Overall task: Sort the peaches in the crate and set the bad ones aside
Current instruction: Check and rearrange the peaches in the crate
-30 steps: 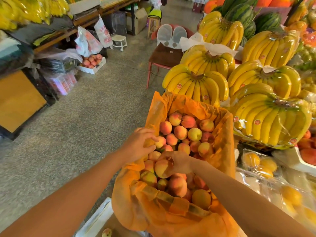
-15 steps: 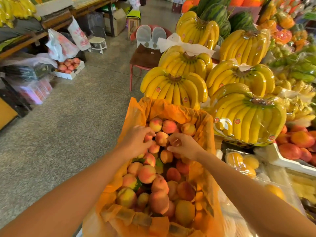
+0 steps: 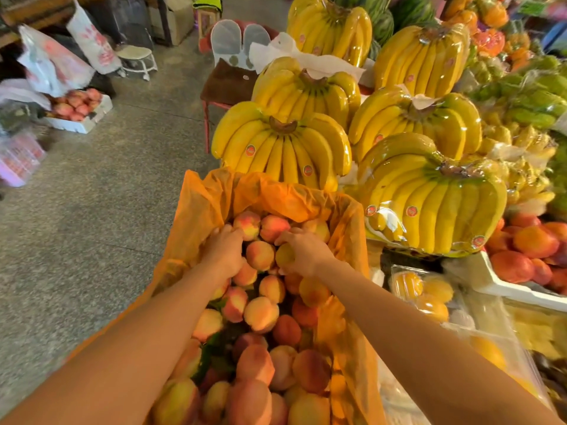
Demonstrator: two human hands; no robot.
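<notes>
A crate lined with orange plastic (image 3: pixel 208 204) is full of pink-yellow peaches (image 3: pixel 260 312). Both my hands reach into its far end. My left hand (image 3: pixel 224 250) lies palm down on the peaches by the left wall, fingertips touching a reddish peach (image 3: pixel 247 223). My right hand (image 3: pixel 302 251) curls over a yellowish peach (image 3: pixel 283 256), fingers closed around it. One peach (image 3: pixel 260 255) sits between the two hands. The fruit under my left palm is hidden.
Wrapped banana bunches (image 3: pixel 282 148) crowd right behind the crate. Boxes of orange-red fruit (image 3: pixel 534 243) and packed yellow fruit (image 3: pixel 423 289) stand to the right. A chair (image 3: pixel 230 81) is at the back; a white box of red fruit (image 3: pixel 76 108) sits across the speckled floor (image 3: pixel 92 225).
Both hands have moved from the middle of the crate toward its far end. The view has shifted forward and left, and the right hand now curls over another peach.
</notes>
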